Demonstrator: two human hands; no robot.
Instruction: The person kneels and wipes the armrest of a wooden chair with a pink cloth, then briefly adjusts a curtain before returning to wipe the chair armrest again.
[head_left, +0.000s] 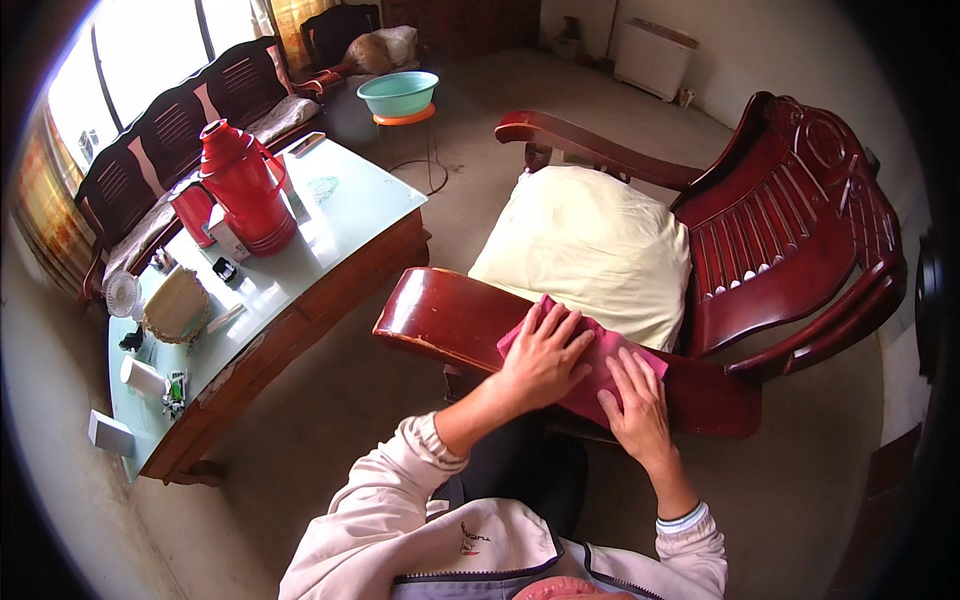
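Note:
A pink cloth (592, 375) lies spread over the near armrest (457, 307) of a glossy red-brown wooden armchair (780, 277). My left hand (545, 358) presses flat on the cloth's left part, fingers somewhat apart. To its right, my right hand (637, 405) rests on the cloth's right part, its fingers pointing up and left. Neither hand's fingers are closed around the cloth. A pale yellow cushion (585, 240) fills the chair's seat just beyond the hands. Some varnish looks worn along the armrest's edge.
To the left stands a glass-topped wooden table (352, 195) with a red thermos flask (251, 195), a woven basket (176, 304) and a white cup (142, 376). Beyond it, a green basin (397, 94) sits on an orange stool (405, 117). A wooden bench (172, 112) lines the window.

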